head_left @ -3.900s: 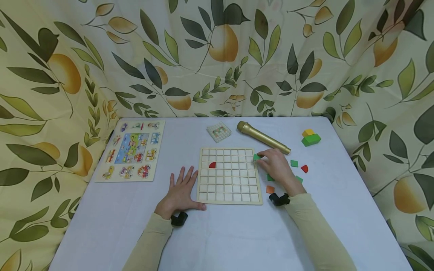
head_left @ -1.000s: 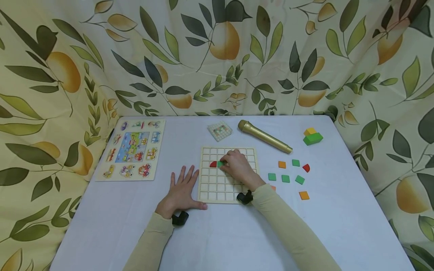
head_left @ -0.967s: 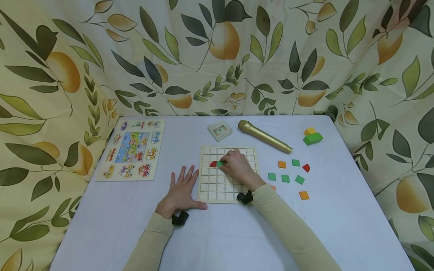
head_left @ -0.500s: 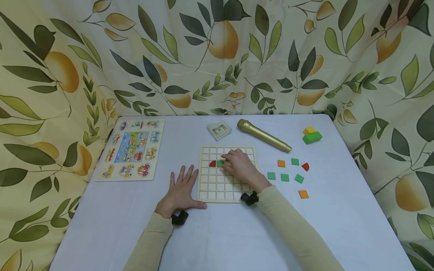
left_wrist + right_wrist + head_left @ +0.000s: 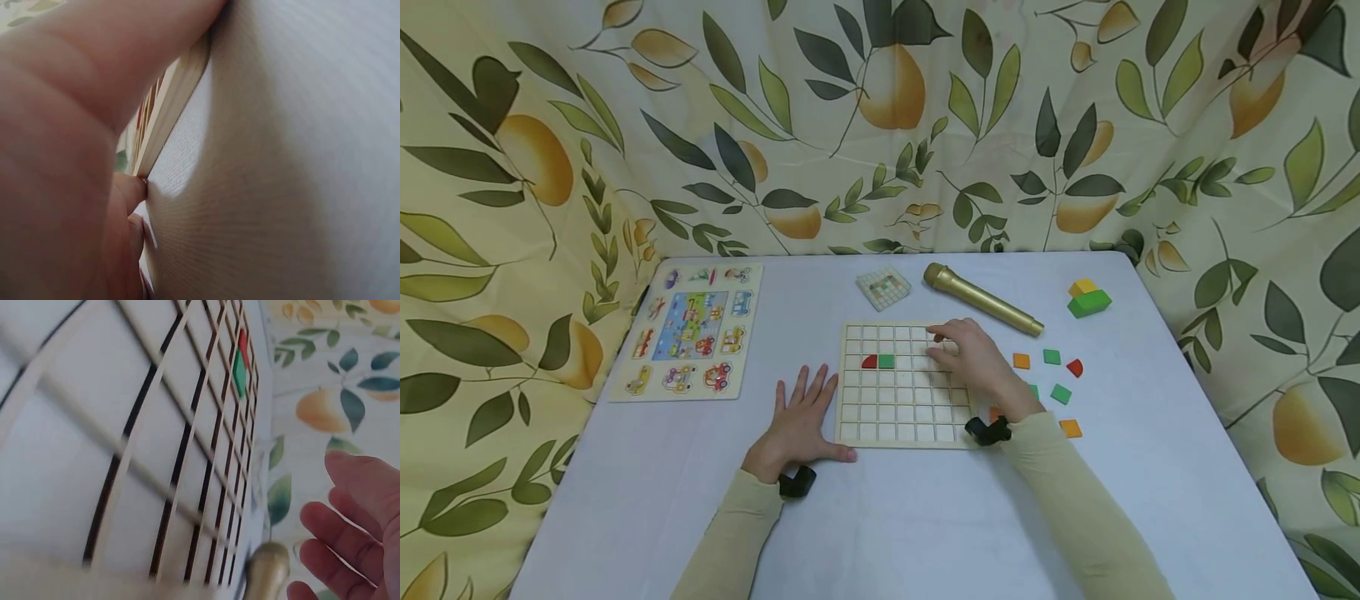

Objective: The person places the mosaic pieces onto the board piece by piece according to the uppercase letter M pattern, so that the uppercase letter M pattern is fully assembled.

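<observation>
Head view: The board (image 5: 902,408) is lying flat on the table (image 5: 880,525), between the hands. The red piece (image 5: 869,362) and the green piece (image 5: 886,362) are occupying adjacent cells in its far left part, red to the left of green. The left hand (image 5: 801,425) is lying palm down at the board's left edge, fingers spread wide and straight, gripping nothing. The right hand (image 5: 981,362) is hanging over the board's right part, its thumb and index finger standing apart with nothing between them. Right of the board, loose pieces (image 5: 1061,393) in green, orange and red are lying scattered on the table; the right hand and wrist are partly covering some of them. Beyond the board, a card (image 5: 883,288) is lying at a slant, and a gold microphone (image 5: 982,300) is lying diagonally to the right of it. A yellow block (image 5: 1082,287) and a green block (image 5: 1089,304) are sitting together at the far right. A puzzle (image 5: 692,397) is lying at the far left. A leaf-and-fruit curtain (image 5: 887,183) is hanging behind the table.

Left wrist view: The left hand is filling the left side, its thumb crossing in front of the board's pale edge. One fingertip is appearing to touch that edge; how firmly, the view is not showing.

Right wrist view: The grid is running away at a steep angle, with the two seated pieces showing near its far end. The right hand's fingers are curving loosely, separated from the thumb and holding nothing. The microphone's head is showing between board and hand.
</observation>
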A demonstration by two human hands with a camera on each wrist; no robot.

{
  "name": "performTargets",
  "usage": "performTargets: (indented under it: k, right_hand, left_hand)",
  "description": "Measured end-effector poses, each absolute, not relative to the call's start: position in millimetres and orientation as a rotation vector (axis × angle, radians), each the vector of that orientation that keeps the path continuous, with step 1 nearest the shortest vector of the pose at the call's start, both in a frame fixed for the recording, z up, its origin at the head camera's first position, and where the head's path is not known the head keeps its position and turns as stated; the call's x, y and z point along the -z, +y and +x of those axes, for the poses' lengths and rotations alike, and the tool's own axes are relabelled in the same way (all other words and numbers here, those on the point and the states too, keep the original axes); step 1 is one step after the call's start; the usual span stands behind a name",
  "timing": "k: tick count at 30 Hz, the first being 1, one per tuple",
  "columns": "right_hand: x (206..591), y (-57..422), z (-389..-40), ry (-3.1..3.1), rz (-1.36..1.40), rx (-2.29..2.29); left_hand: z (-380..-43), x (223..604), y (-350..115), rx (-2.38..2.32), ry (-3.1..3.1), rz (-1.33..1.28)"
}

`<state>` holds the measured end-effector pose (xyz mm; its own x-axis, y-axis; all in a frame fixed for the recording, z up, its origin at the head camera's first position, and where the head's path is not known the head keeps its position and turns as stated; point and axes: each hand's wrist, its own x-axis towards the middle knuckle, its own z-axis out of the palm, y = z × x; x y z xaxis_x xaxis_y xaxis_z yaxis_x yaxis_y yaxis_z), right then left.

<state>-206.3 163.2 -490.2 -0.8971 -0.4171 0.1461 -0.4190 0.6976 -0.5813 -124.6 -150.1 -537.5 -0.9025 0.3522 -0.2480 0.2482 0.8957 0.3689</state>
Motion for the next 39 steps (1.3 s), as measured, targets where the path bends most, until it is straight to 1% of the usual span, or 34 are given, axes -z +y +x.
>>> performTargets:
  k: [9,17,24,39]
  right_hand:
    - [494,218,-204,-2.923,0.494,-0.941]
    - [496,250,-199,-2.993,0.294,-0.939]
    - [499,267,-193,-3.027,0.198,-0.884]
    - [507,282,-186,-3.097,0.165,-0.751]
  left_hand:
    - [-125,539,-150,-0.471,2.761,0.451]
    - [-126,539,-150,-0.467,2.755,0.436]
    - [-126,539,-149,-0.447,2.753,0.432]
    - [-125,538,-149,-0.475,2.75,0.433]
